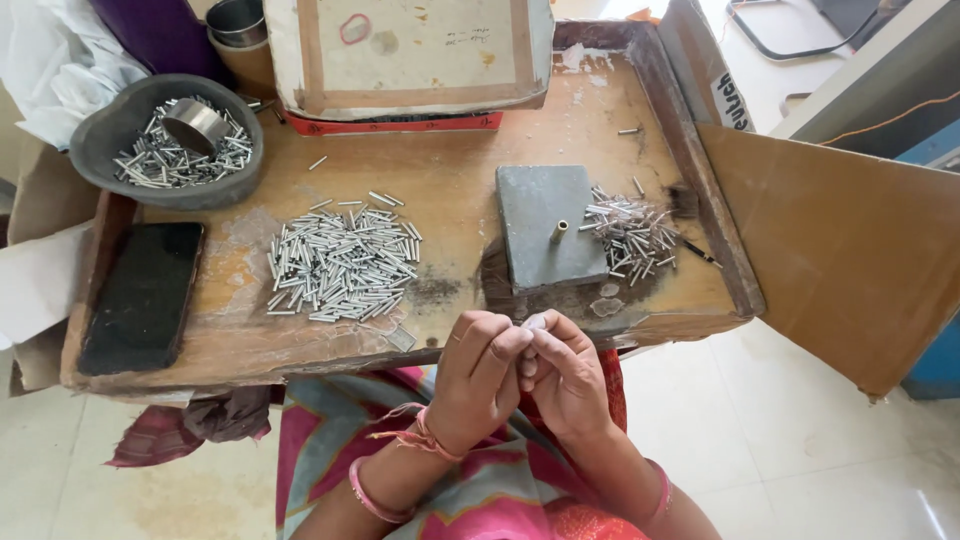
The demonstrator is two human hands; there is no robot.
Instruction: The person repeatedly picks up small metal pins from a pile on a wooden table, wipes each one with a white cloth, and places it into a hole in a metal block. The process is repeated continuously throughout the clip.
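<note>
Perhaps thin metal tube (pixel 533 323) between hands

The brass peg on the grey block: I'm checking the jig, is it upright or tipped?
Upright: the brass peg stands on end on the grey block, its round top facing the camera.

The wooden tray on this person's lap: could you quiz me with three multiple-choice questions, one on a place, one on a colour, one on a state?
1. Where is the brass peg?
A. on the grey block
B. in the bowl
C. on the phone

2. What colour is the phone?
A. red
B. black
C. white

3. How are the left hand and right hand?
A. flat on the wooden tray
B. far apart
C. together, pinching something small

Answers: 1 A, it stands upright at the block's right edge. 2 B, a dark slab lying left. 3 C, fingertips meet below the tray.
</note>
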